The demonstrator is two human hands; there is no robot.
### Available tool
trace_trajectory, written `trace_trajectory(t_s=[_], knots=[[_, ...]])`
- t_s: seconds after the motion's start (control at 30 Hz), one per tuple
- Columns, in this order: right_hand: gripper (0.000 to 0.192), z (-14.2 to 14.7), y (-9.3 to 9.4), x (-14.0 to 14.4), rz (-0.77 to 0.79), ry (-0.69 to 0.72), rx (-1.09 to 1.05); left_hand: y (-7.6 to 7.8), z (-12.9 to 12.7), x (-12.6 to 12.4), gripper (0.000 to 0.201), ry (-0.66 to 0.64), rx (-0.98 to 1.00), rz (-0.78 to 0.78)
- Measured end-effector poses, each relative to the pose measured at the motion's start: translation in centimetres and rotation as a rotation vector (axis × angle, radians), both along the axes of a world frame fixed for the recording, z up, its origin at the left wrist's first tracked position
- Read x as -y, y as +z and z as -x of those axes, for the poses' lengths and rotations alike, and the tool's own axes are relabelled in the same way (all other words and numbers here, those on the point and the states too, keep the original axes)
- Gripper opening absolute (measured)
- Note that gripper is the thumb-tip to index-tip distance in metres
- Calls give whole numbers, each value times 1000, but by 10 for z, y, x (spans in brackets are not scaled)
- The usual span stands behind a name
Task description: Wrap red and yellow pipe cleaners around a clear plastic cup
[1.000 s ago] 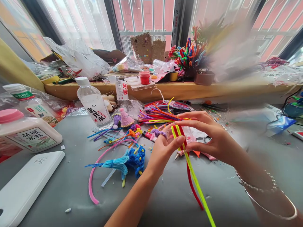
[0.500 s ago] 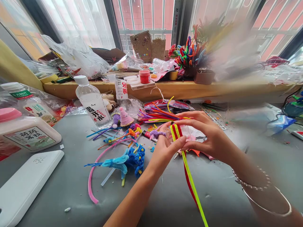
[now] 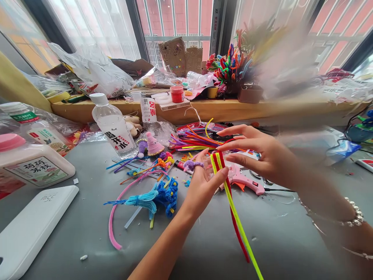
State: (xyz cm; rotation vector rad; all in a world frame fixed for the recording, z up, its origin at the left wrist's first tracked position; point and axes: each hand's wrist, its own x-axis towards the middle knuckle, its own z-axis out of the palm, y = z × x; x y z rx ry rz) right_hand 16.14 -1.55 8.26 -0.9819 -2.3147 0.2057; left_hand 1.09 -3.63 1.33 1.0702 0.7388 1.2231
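Observation:
My left hand (image 3: pixel 201 186) pinches a folded bundle of red and yellow-green pipe cleaners (image 3: pixel 233 210) between thumb and fingers. The folds stand up just above the thumb, and the long tails hang toward the lower right. Around one left finger is a purple fuzzy ring (image 3: pixel 193 165). With fingers apart, my right hand (image 3: pixel 253 151) hovers by the top of the bundle, its fingertips close to the folds; whether they touch is hard to see. Behind the hands lies a pile of loose coloured pipe cleaners (image 3: pixel 192 140). Under the right hand rests a pink glue gun (image 3: pixel 247 184).
Blue pipe-cleaner flowers (image 3: pixel 167 196) and a curved pink pipe cleaner (image 3: pixel 111 221) lie left of my hands. A water bottle (image 3: pixel 113 124), a pink-capped bottle (image 3: pixel 35 159) and a white power bank (image 3: pixel 37 229) stand or lie farther left. A cluttered wooden ledge (image 3: pixel 163 111) runs behind.
My right hand has loosened from the bundle and shifted right and slightly up, fingers spreading. More of the glue gun shows. My left hand keeps its pinch almost in place.

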Motion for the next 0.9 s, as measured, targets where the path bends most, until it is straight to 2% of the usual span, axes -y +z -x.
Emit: trace_trajectory(t_s=[0.17,0.33,0.5,0.73,0.8,0.9], knots=[[20,7,10,0,-110,6,117,-1,0,-1,70,39,-3,-38],[20,11,5,-2,-84,21,72,-2,0,-2,68,56,13,-100],[17,12,5,-4,-16,26,25,-5,0,-2,69,69,24,-114],[12,16,23,-14,150,12,125,-8,-1,-3,70,132,-35,-159],[14,17,29,-20,188,41,188,-8,-1,-3,71,162,-77,-178],[18,18,37,-27,257,157,295,-8,0,-3,71,208,-137,-228]])
